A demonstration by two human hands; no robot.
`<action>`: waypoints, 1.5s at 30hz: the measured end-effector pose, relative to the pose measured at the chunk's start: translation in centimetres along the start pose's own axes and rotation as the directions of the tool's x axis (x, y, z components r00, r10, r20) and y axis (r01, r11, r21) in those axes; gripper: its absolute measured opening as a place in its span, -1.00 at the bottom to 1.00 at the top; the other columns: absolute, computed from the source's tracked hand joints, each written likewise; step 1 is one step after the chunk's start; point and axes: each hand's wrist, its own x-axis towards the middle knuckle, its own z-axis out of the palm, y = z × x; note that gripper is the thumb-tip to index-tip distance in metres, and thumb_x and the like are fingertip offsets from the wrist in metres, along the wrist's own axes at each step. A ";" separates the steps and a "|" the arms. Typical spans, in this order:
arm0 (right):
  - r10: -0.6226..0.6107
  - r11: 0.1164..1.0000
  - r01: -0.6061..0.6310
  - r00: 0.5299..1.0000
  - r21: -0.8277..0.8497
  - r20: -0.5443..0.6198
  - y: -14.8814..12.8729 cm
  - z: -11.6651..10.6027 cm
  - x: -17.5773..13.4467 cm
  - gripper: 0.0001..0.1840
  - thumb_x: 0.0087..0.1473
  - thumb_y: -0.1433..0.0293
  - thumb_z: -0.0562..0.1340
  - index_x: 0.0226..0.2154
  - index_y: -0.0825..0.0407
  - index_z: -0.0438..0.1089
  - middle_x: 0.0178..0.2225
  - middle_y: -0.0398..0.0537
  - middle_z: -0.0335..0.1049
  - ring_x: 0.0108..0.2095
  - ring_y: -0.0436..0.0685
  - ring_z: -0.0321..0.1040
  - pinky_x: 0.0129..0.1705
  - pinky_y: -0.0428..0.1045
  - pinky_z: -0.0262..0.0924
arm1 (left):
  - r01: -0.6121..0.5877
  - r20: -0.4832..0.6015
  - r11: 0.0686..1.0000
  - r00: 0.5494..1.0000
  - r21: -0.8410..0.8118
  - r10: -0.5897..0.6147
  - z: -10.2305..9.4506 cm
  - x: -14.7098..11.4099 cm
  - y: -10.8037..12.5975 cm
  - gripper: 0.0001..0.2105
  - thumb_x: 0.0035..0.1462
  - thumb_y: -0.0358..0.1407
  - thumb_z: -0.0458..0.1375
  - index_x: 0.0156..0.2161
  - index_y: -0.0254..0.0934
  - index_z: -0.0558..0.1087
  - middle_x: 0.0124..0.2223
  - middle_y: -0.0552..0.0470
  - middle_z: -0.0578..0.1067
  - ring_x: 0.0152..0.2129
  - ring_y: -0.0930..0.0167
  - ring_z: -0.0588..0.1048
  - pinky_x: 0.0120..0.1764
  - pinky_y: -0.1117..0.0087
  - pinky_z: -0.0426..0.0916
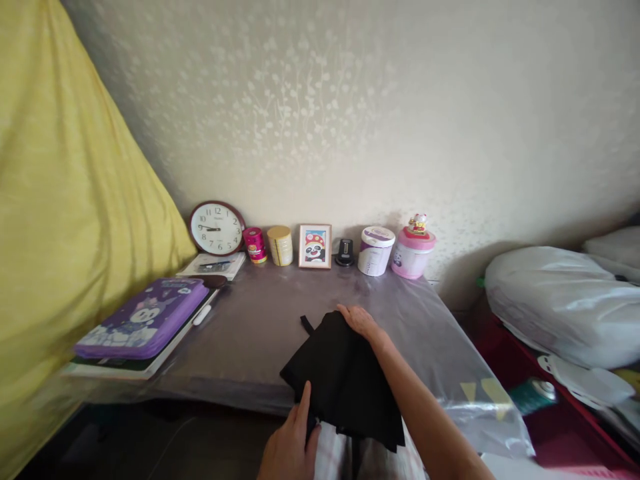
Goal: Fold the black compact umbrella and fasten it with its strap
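A black folding umbrella (345,373) with loose, bunched fabric lies over the front edge of the table, its far end on the tabletop. Its thin strap (307,325) sticks out at the upper left. My left hand (293,440) is closed on the near side of the umbrella, index finger stretched along the fabric; a dark part between thumb and fingers is mostly hidden. At the far end, my right hand (357,320) is wrapped over the fabric, with its fingertips partly hidden.
Along the wall stand a clock (217,229), a pink can (255,245), a yellow-lidded jar (280,245), a panda picture frame (315,246), a small black device (345,252) and two tubs (376,251). A purple case (145,317) lies left, beside a yellow curtain (75,167). Bags (560,300) sit right.
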 end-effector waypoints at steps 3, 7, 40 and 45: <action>0.150 0.988 -0.143 0.983 0.065 -0.109 2.3 -1.6 -1.5 -0.67 0.15 0.30 0.01 -0.42 -0.02 0.45 -0.39 0.00 0.48 -0.30 0.11 0.41 -0.24 -0.05 0.14 | -0.010 -0.015 1.000 1.000 0.022 0.010 0.3 0.0 -0.2 -0.42 0.17 -0.31 -0.17 0.27 -0.39 -0.23 0.15 -0.15 0.27 -0.06 0.34 0.40 -0.11 0.46 0.27; 0.335 0.934 -0.297 0.922 0.199 -0.193 5.6 -3.5 -6.3 -0.57 0.12 0.19 -0.05 -0.40 0.06 0.44 -0.41 0.02 0.48 -0.34 0.13 0.42 -0.32 -0.05 0.19 | -0.018 -0.082 0.998 0.996 0.068 0.024 0.9 -0.2 -0.3 -0.43 0.19 -0.29 -0.20 0.27 -0.38 -0.23 0.14 -0.16 0.29 -0.07 0.32 0.42 -0.12 0.42 0.29; 0.434 0.412 -0.283 0.897 0.866 0.087 -5.5 -1.2 -11.4 -0.60 -0.14 0.03 0.20 -0.51 0.05 0.29 -0.65 -0.25 0.21 -0.64 -0.06 0.10 -0.63 -0.15 -0.03 | -0.098 -0.177 0.994 0.979 0.046 0.104 1.7 -0.2 -0.6 -0.43 0.17 -0.32 -0.18 0.27 -0.38 -0.20 0.13 -0.21 0.29 -0.10 0.31 0.44 -0.18 0.36 0.37; 0.434 0.418 -0.273 0.898 0.866 0.074 -6.0 0.2 -10.1 -0.60 -0.16 0.03 0.21 -0.50 0.05 0.31 -0.68 -0.23 0.21 -0.65 -0.04 0.11 -0.63 -0.13 -0.04 | -0.111 -0.188 0.994 0.976 0.026 0.114 1.5 -0.2 -0.6 -0.44 0.17 -0.33 -0.17 0.26 -0.39 -0.16 0.09 -0.20 0.34 -0.11 0.32 0.45 -0.16 0.38 0.36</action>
